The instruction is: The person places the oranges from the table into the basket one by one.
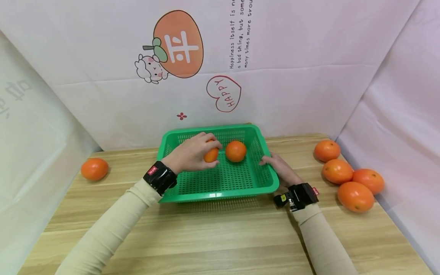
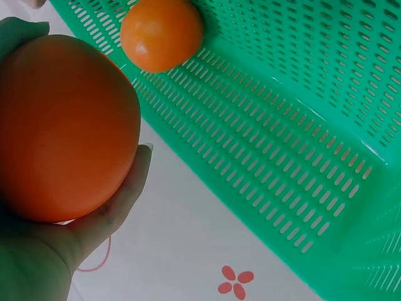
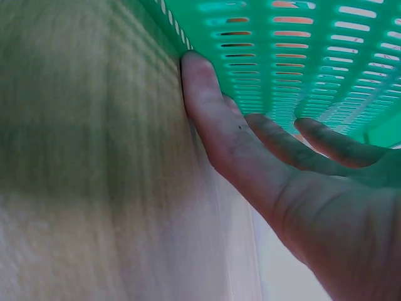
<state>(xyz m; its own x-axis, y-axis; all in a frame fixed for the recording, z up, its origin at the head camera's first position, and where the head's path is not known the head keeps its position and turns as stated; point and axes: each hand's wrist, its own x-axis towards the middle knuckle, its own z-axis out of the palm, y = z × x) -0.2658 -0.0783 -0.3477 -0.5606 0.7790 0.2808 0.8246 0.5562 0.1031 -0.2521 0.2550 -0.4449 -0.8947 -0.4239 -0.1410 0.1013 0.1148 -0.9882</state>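
My left hand (image 1: 196, 152) holds an orange (image 1: 211, 154) over the left half of a green plastic basket (image 1: 213, 196), thumb and fingers spread round the fruit. Seen from the left wrist, that orange (image 2: 66, 128) fills the palm, and the thumb lies along its side. A second orange (image 1: 235, 151) sits inside the basket on its slotted floor. At the basket's right side, my right hand (image 1: 280, 168) grips the rim. The right wrist view has the right hand's fingers (image 3: 216, 116) against the basket's slotted outer wall (image 3: 291, 47).
One orange (image 1: 94, 169) lies on the wooden table (image 1: 220, 236) left of the basket. Several oranges (image 1: 355, 196) are grouped at the table's right. A white printed cloth (image 1: 292, 95) hangs right behind the basket, with more cloth at both sides.
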